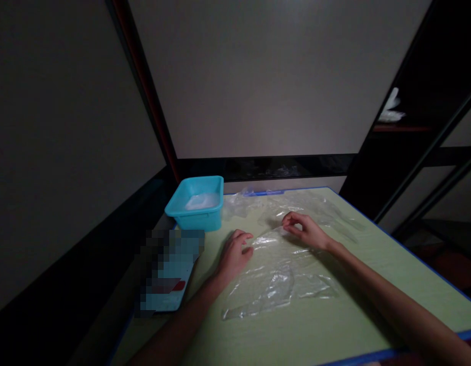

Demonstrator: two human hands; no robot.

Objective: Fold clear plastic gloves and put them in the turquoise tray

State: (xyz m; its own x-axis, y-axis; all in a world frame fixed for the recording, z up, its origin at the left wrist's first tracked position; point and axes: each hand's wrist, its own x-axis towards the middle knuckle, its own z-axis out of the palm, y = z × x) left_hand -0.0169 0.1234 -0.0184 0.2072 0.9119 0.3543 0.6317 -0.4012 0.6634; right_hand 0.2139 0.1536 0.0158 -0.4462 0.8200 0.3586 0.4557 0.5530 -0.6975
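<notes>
A clear plastic bag (275,277) lies spread on the pale green table (372,290) between my forearms. My right hand (302,229) pinches its far edge between thumb and fingertips, lifting it slightly. Left of that edge, my left hand (236,251) has its thumb and fingers apart, with nothing visible between them. More crumpled clear plastic (315,206) lies behind my right hand and toward the far edge of the table.
A turquoise basin (199,219) with something whitish inside stands at the table's far left corner. Nearer, a flat light-blue object (174,272), partly blurred, lies along the left edge. Wall panels rise behind the table. White items (390,109) rest on a shelf at right.
</notes>
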